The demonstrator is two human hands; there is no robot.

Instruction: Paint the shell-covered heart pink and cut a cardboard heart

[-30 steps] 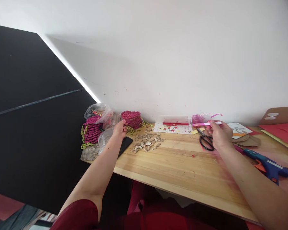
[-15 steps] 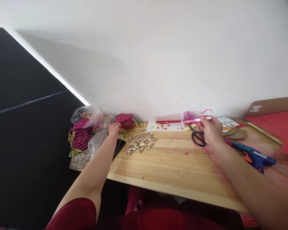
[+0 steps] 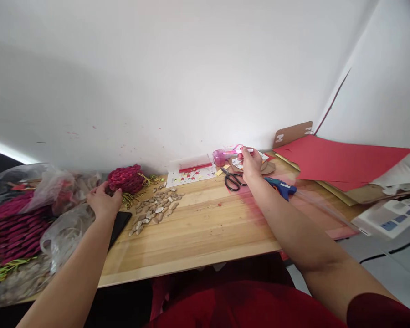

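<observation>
My left hand [image 3: 105,200] is at the left end of a magenta bundle [image 3: 125,179] of strung pieces with yellow-green cords, its thumb and fingers curled around the edge. A dark phone-like slab [image 3: 121,225] lies just beside that wrist, partly covered by it. Loose peanuts [image 3: 159,206] are spread to the right of the bundle. In my right hand [image 3: 252,162] is a white and pink marker [image 3: 244,150], gripped between thumb and fingers and pointing left. Black-handled scissors [image 3: 233,180] lie just below that hand. A transparent pink container [image 3: 220,157] is by the marker's left end.
Plastic bags [image 3: 66,232] and a larger magenta bundle [image 3: 22,232] crowd the left end. A star-patterned sheet [image 3: 191,175] lies against the wall. Rightward are a blue glue gun [image 3: 283,187], red paper [image 3: 345,159] and a white plastic box [image 3: 392,216] at the table's edge.
The view has swung right, bringing the red paper and white box further in. My left hand has curled more around the bundle's end. My right hand still holds the marker.
</observation>
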